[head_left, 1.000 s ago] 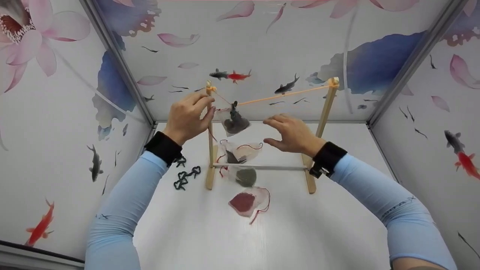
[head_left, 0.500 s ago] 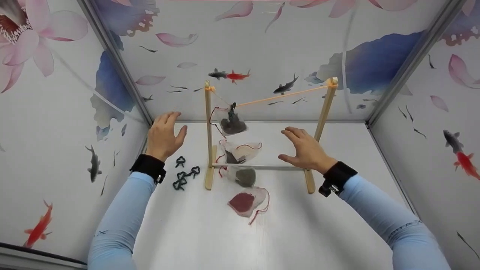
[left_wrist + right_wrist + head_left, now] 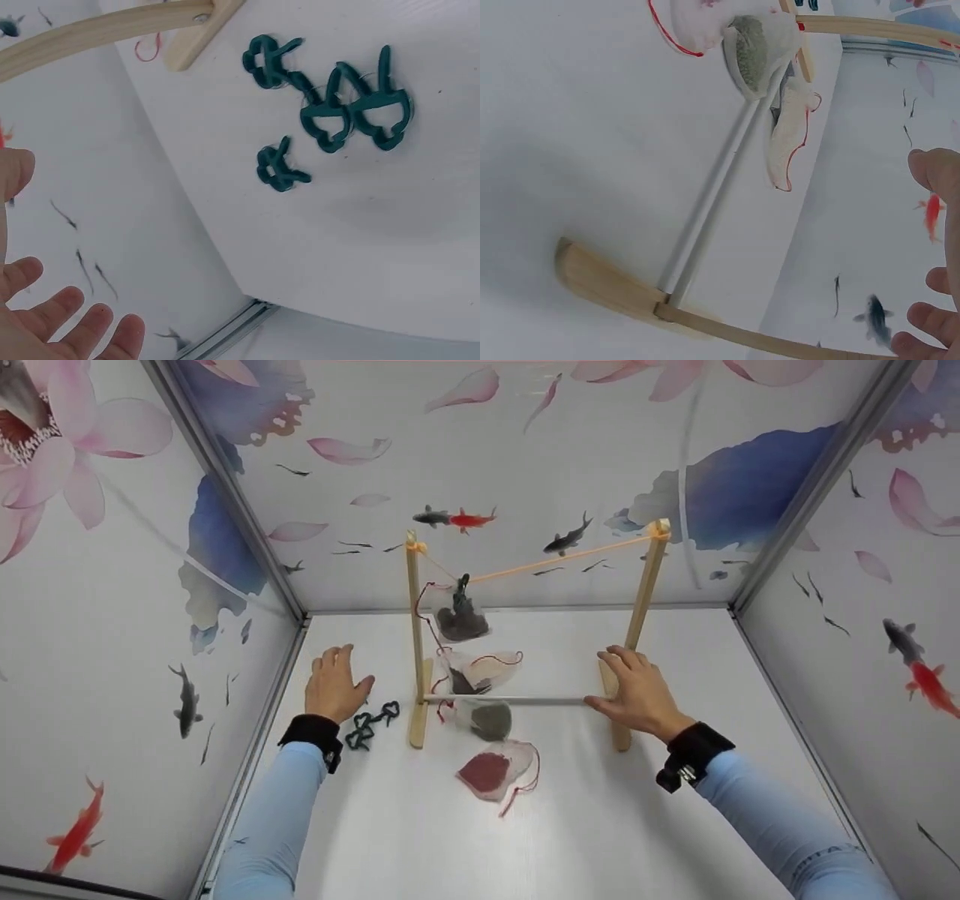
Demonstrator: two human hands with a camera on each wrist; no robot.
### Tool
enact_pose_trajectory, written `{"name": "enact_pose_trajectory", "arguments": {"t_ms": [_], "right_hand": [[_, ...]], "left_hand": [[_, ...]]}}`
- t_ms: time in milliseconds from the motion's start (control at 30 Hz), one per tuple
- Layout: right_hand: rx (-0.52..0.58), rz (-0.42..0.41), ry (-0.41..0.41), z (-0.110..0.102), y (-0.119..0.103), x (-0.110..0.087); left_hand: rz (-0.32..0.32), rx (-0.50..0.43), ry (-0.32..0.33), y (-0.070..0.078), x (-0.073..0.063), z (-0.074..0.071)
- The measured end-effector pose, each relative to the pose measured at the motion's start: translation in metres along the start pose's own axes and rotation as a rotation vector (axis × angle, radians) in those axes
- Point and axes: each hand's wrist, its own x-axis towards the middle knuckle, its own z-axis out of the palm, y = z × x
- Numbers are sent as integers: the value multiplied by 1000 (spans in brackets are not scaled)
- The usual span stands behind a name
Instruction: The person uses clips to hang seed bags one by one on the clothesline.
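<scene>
My left hand (image 3: 334, 686) is held with fingers spread over the table's left side, holding nothing. Just beside it lie several dark green plant clips (image 3: 363, 727), seen closer in the left wrist view. A sheer drawstring bag (image 3: 462, 622) with dark contents hangs from the orange cord (image 3: 559, 561), held by a dark clip (image 3: 463, 583). My right hand (image 3: 641, 694), its fingers extended, is in front of the right wooden post (image 3: 646, 585); whether it touches the post is unclear. Beneath the cord lie a green-filled bag (image 3: 491, 721), a red-filled bag (image 3: 484, 775) and a dark-filled bag (image 3: 466, 681).
The left wooden post (image 3: 415, 622) and its foot (image 3: 418, 727) hold up the cord's other end. A white rod (image 3: 540, 700) joins the two sides low down. Printed panels (image 3: 480, 450) enclose the white table (image 3: 570, 825) at the back and sides.
My left hand has left the area by the left post's top and come down leftward near the clips. My right hand has moved right and lower. The bag stays hanging on the cord.
</scene>
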Motion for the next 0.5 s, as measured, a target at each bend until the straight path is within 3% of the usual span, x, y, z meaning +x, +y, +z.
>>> {"name": "enact_pose_trajectory", "arguments": {"t_ms": [200,500], "right_hand": [[13,43,58,15,17,-24],[-37,176,34,27,36,-42]], "left_hand": [[-83,0,-123,-9,-19,37],[-187,84,-298,-26,-45,83]]}}
